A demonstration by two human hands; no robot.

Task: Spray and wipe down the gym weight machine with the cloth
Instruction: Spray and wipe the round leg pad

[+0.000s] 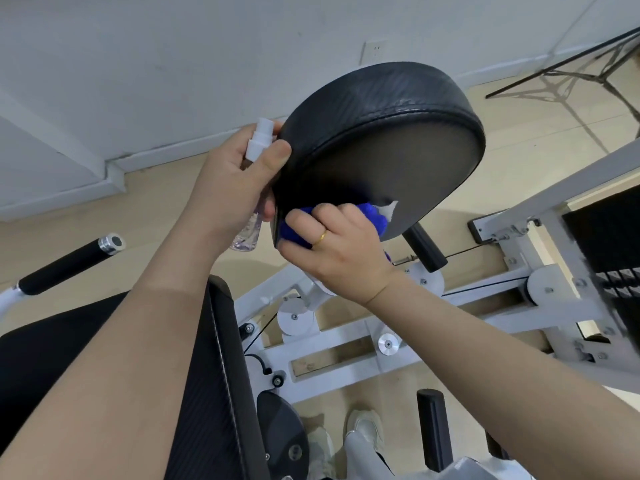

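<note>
My right hand (325, 244) bunches blue cloth (372, 216) against flat face of black pad (398, 157), near its lower edge. My left hand (235, 181) grips spray bottle (256, 143) (thumb steadying pad's left rim). Unwiped face lies up-right of cloth; right hand nearer.

We are holding a clear spray bottle (255, 188) in our left hand (230, 183), its white nozzle poking up beside the rim of a round black pad (388, 133) on the white-framed weight machine (346, 344). Our right hand (332, 244), wearing a gold ring (321, 237), is pressing a blue cloth (372, 216) against the pad's flat lower face. Below us, a black seat (207, 375) and our pale shoes (367, 427) are showing above the light wooden floor (156, 209).
</note>
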